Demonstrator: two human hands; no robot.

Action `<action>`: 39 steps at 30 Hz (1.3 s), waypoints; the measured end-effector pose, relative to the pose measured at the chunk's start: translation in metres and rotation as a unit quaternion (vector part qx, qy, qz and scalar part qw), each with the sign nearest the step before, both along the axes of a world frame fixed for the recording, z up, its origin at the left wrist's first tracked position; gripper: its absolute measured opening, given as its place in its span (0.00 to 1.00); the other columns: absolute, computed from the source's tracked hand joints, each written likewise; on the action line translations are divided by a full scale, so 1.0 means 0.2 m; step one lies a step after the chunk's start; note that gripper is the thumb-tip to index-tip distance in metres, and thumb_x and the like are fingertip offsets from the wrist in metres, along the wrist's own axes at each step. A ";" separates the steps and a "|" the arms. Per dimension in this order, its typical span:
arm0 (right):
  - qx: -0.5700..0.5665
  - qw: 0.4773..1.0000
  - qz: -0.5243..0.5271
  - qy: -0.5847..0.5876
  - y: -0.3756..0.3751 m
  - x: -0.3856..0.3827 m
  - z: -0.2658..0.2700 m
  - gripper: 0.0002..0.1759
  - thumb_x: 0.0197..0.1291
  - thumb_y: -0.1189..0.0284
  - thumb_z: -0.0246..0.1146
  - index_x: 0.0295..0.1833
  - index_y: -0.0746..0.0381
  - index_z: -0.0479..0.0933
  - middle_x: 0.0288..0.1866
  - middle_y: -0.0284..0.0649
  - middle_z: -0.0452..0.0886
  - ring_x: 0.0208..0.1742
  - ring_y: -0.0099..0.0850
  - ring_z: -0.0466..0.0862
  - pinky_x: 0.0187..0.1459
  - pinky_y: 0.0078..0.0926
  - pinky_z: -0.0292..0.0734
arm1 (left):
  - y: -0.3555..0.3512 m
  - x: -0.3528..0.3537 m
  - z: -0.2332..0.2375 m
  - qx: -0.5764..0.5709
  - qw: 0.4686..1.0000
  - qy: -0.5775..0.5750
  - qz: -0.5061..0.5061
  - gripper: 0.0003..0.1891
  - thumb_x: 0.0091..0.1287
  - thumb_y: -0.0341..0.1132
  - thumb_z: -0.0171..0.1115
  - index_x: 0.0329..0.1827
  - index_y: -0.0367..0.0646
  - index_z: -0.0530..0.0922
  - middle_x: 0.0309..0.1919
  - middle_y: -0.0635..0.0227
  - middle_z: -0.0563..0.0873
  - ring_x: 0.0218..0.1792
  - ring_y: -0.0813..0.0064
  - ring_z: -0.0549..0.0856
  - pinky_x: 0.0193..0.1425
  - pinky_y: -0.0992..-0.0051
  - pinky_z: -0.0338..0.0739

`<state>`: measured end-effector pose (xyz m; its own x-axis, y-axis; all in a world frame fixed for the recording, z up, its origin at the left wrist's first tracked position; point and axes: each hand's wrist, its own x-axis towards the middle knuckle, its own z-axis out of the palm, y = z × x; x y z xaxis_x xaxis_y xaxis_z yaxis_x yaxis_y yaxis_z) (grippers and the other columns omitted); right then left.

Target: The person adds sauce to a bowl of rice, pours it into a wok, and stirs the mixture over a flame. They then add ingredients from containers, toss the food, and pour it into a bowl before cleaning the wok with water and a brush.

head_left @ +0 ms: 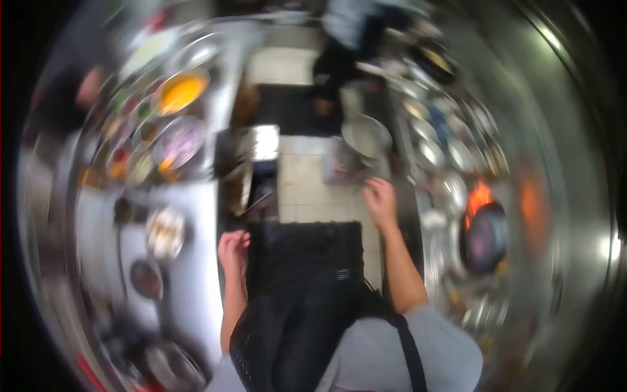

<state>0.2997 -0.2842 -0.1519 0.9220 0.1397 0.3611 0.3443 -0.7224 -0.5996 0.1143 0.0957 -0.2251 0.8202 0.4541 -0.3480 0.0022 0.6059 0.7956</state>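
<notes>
Head view: left hand [233,251] and right hand [381,199] loosely open, seemingly empty; right of the right grip, a pan [485,240] beside flames [479,196], probably mid-cooking.

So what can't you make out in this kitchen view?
In the head view:
- What the wok beside the flames holds: blurred.
- Whether the left hand or right hand holds anything small: blurred.
- Head of the far co-worker: cut off by the top edge.
- Wearer's feet: hidden by the black apron.
</notes>
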 end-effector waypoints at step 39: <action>0.148 0.683 -0.715 -0.005 -1.14 -2.40 -0.41 0.18 0.57 0.73 0.68 0.52 0.65 0.75 0.52 0.50 0.72 0.46 0.42 0.77 0.48 0.35 0.77 | -3.22 0.26 0.58 0.498 0.313 -0.567 -0.577 0.41 0.64 0.37 0.64 0.77 0.36 0.54 0.76 0.48 0.58 0.78 0.48 0.53 0.79 0.58 0.52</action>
